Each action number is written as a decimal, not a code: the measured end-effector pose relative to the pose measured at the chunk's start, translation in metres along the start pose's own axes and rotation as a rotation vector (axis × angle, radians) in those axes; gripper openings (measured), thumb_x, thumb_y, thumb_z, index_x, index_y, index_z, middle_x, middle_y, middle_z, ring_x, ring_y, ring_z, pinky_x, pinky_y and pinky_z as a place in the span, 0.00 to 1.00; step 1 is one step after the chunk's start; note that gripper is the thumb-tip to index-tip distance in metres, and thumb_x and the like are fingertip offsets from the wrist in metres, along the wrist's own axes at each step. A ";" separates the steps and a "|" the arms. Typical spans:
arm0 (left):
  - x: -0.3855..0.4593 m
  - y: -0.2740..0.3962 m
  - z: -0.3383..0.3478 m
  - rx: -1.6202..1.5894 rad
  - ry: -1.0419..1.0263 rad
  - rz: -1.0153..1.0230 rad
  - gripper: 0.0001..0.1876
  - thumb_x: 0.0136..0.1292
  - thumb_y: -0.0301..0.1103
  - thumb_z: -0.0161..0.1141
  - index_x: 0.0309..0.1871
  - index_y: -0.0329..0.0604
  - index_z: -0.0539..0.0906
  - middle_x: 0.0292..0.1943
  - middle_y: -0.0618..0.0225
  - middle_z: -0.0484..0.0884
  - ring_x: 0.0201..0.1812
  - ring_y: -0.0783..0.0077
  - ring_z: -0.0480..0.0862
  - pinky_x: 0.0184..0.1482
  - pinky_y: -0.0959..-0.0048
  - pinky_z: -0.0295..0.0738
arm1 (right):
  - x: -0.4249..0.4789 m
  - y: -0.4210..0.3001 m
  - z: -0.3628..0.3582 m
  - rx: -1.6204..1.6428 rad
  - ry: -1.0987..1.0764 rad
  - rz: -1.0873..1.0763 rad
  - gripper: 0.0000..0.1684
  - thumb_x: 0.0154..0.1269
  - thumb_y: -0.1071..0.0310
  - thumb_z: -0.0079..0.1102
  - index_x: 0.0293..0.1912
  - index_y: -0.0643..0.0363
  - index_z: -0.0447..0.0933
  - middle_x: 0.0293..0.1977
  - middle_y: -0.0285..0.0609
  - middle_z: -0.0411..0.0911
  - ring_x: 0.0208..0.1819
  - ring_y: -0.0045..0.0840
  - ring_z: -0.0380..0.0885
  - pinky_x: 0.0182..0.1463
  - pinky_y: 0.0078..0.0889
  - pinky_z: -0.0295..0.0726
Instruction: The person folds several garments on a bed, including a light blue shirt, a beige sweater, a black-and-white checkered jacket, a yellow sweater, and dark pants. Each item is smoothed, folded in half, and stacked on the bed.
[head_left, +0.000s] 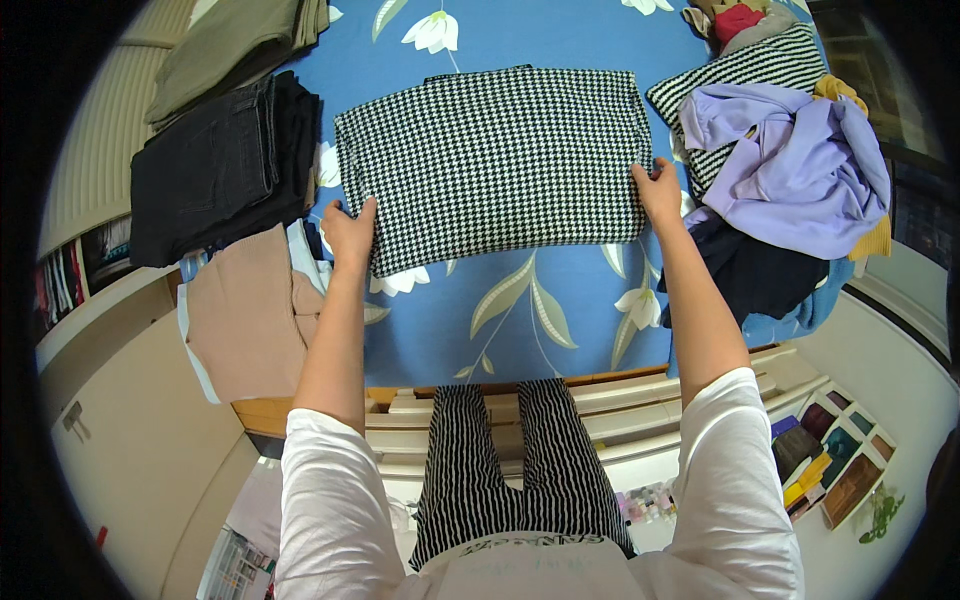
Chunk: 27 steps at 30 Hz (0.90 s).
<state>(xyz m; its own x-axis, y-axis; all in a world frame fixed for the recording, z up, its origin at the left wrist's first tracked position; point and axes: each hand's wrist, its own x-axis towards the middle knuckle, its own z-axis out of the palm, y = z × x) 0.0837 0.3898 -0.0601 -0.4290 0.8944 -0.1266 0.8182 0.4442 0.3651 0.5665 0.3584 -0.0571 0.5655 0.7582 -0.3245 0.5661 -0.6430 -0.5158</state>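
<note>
A black-and-white houndstooth garment (502, 157), folded to a wide rectangle, lies on a blue floral bed sheet (427, 330). At its lower left edge is my left hand (349, 229), thumb on top and the fingers at or under the edge. My right hand (657, 191) pinches the right edge between thumb and fingers. A short dark strip shows behind the garment's far edge. Whether the left fingers grip cloth is partly hidden.
Folded black jeans (206, 165), olive trousers (232, 56) and a beige ribbed garment (244, 315) lie at the left. On the right, a loose heap holds a lavender garment (802, 172), a striped black-and-white one (780, 60) and dark cloth (757, 270).
</note>
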 end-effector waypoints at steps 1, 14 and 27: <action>0.004 0.005 -0.003 -0.098 -0.114 -0.114 0.38 0.54 0.52 0.70 0.56 0.24 0.74 0.45 0.52 0.82 0.42 0.64 0.82 0.46 0.68 0.77 | 0.003 -0.007 -0.001 -0.005 -0.003 0.030 0.46 0.53 0.43 0.68 0.58 0.72 0.68 0.47 0.55 0.79 0.49 0.43 0.79 0.54 0.36 0.77; -0.012 0.029 -0.015 -0.727 -0.470 -0.242 0.22 0.64 0.40 0.64 0.53 0.31 0.78 0.45 0.60 0.85 0.41 0.70 0.84 0.45 0.70 0.78 | -0.015 -0.056 -0.015 0.756 -0.682 0.458 0.28 0.60 0.65 0.67 0.54 0.75 0.71 0.46 0.55 0.81 0.42 0.37 0.84 0.43 0.38 0.85; -0.006 -0.011 -0.263 -0.714 -0.427 -0.009 0.17 0.65 0.33 0.60 0.53 0.33 0.78 0.45 0.63 0.84 0.45 0.73 0.81 0.49 0.72 0.75 | -0.219 -0.163 -0.094 0.834 -0.605 0.242 0.21 0.60 0.71 0.66 0.52 0.66 0.74 0.45 0.45 0.82 0.43 0.26 0.82 0.47 0.32 0.82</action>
<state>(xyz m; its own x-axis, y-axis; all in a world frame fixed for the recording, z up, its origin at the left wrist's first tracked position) -0.0230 0.3656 0.1793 -0.1341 0.8981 -0.4189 0.3141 0.4395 0.8415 0.4061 0.2872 0.1725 0.0850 0.6946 -0.7143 -0.2428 -0.6809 -0.6910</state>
